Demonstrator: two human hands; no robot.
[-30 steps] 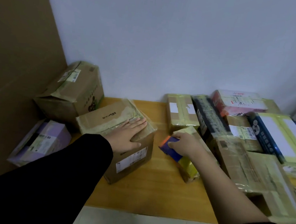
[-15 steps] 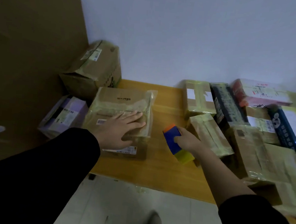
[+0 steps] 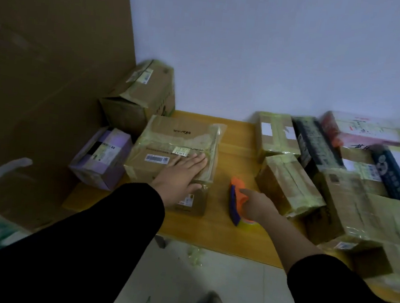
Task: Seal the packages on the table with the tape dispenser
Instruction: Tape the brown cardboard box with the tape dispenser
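Cardboard box (image 3: 170,146) under my left hand (image 3: 179,177), fingers flat and spread on its taped top, sits on the wooden table (image 3: 220,229). My right hand (image 3: 258,204) grips the orange-and-blue tape dispenser (image 3: 234,203) between that box and the stacked packages (image 3: 288,184).

Left hand (image 3: 182,174) lies palm down at frame centre, fingers (image 3: 197,160) straight and slightly spread. Right hand (image 3: 258,204), just right of centre, curls round the tape dispenser (image 3: 234,198). Black-sleeved arms (image 3: 88,238) reach up from the bottom edge.

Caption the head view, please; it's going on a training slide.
Left hand flat on a taped box; right hand grips the tape dispenser beside it.
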